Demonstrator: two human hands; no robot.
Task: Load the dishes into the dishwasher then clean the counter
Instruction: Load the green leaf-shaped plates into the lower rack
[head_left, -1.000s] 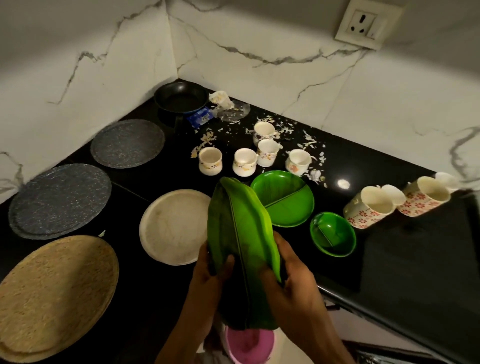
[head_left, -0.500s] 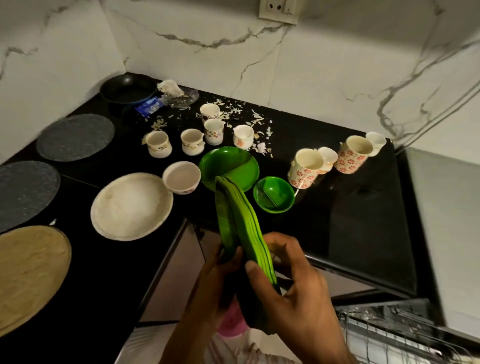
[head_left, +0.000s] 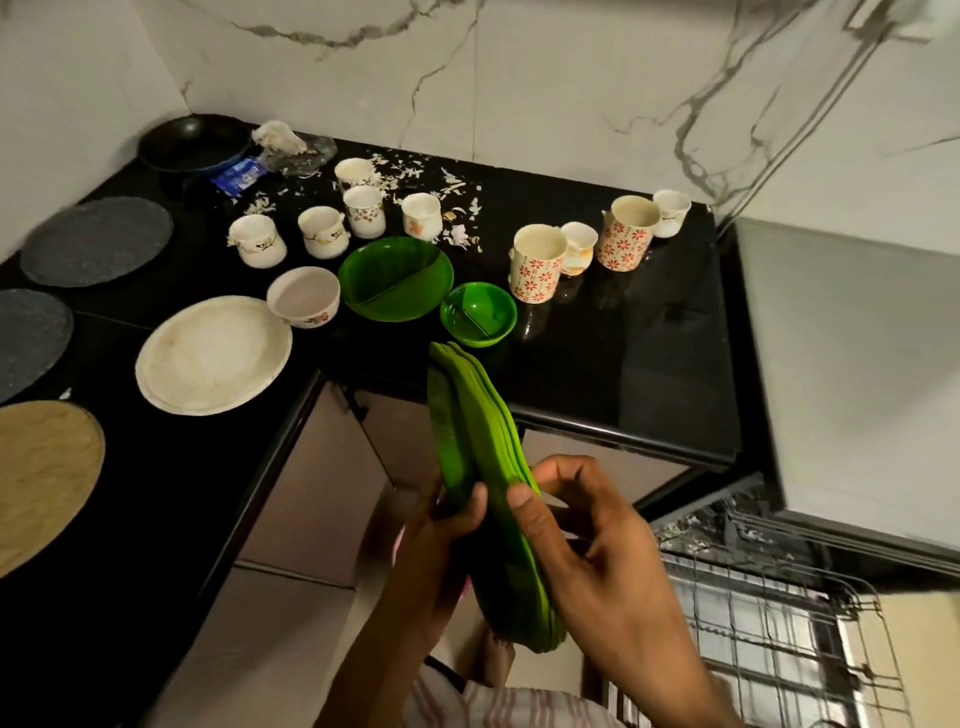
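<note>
- Far left on the black glossy table (head_left: 597, 364): a round woven tan mat (head_left: 36, 478) at the near edge, and two speckled grey round mats (head_left: 98, 239) behind it.
- A black pan (head_left: 192, 143) sits in the back corner, with a crumpled white scrap and a blue wrapper (head_left: 236, 176) just beside it.
- A wide, flat, off-white plate (head_left: 213, 356) lies near the table's inner corner; a small white bowl (head_left: 304, 296) touches its far rim.
- Behind these stand five small white cups (head_left: 257, 240) with faint floral prints, amid scattered pale flakes.
- A shiny green divided plate (head_left: 395, 278) and a smaller green bowl (head_left: 478, 314) lie at mid-table.
- The left hand (head_left: 441, 540) grips the stack of green plates (head_left: 483, 467) from the left, thumb curled over the front edge.
- That stack (thin, matte, leaf-shaped) is held on edge, in the air in front of the table's rim, between both hands.
- The right hand (head_left: 587, 540) pinches the stack's right edge, thumb on front and fingers curled behind.
- Right of the stack stand two tall mugs (head_left: 537, 262) with red flower print, each beside a small white cup.
- Lower right: the dishwasher's wire rack (head_left: 769, 623), a grid of thin metal bars.
</note>
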